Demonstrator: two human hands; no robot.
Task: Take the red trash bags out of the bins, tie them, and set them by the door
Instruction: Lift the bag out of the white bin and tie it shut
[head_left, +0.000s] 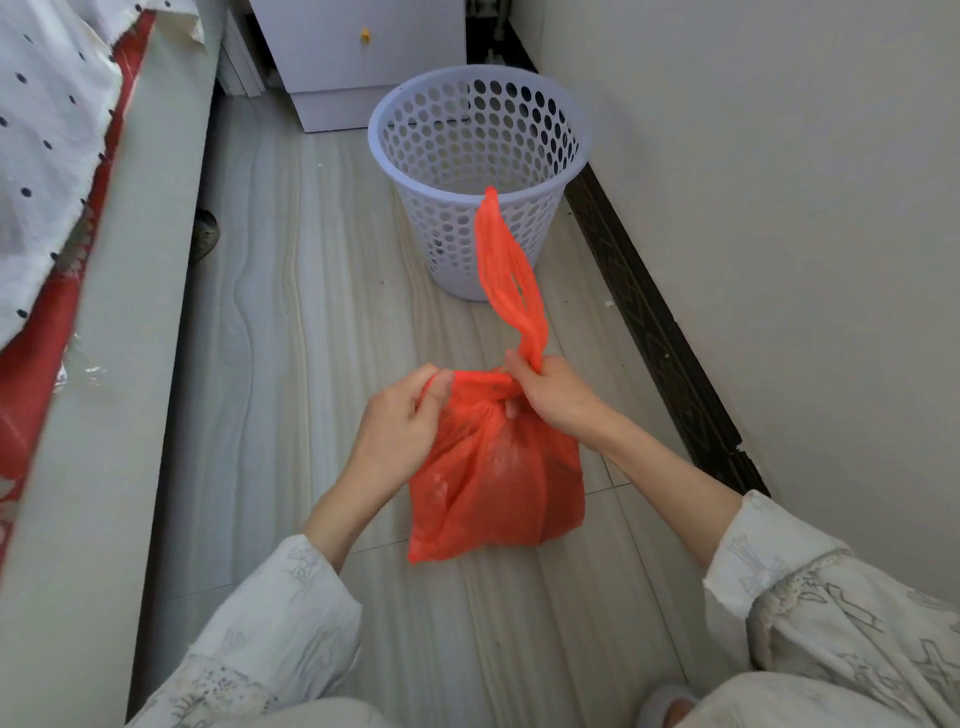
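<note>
The red trash bag is out of the perforated bin, which stands at twelve o'clock. The left hand pinches one handle at nine o'clock of the knot; the right hand grips the other, its loop standing up, fingers curled, likely to pull the knot tight

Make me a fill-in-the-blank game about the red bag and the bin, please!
1. The trash bag is colored ____.
2. The basket with round holes holds ____ bags now.
3. The bag's long handle sticks up from the ____ hand.
4. The left hand pinches the bag's other ____.

Missing words: red; no; right; handle
</note>
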